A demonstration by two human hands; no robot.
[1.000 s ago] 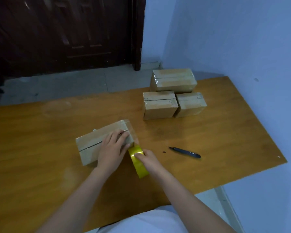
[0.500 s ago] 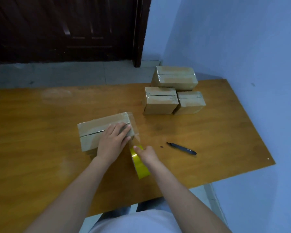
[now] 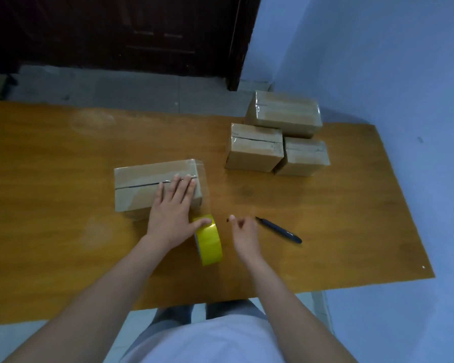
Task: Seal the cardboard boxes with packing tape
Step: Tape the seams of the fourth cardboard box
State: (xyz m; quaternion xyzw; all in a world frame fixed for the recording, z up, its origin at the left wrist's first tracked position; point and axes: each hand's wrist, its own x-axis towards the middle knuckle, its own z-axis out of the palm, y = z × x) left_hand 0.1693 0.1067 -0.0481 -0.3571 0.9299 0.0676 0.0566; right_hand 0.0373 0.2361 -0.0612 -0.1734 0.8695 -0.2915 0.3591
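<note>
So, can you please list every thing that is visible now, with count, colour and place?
cardboard box being taped: 1, brown, on the table, left of centre, under the left hand
other cardboard boxes: 3, brown, clustered at the far right of the table
packing tape roll: 1, yellow, standing on edge just in front of the taped box
pen-like tool: 1, dark blue, lying on the table right of the right hand
table: 1, orange-brown wood
door: 1, dark brown, behind the table
wall: light blue, on the right
left hand: fingers flat on the box, thumb on the tape roll
right hand: empty, between the roll and the tool
</note>
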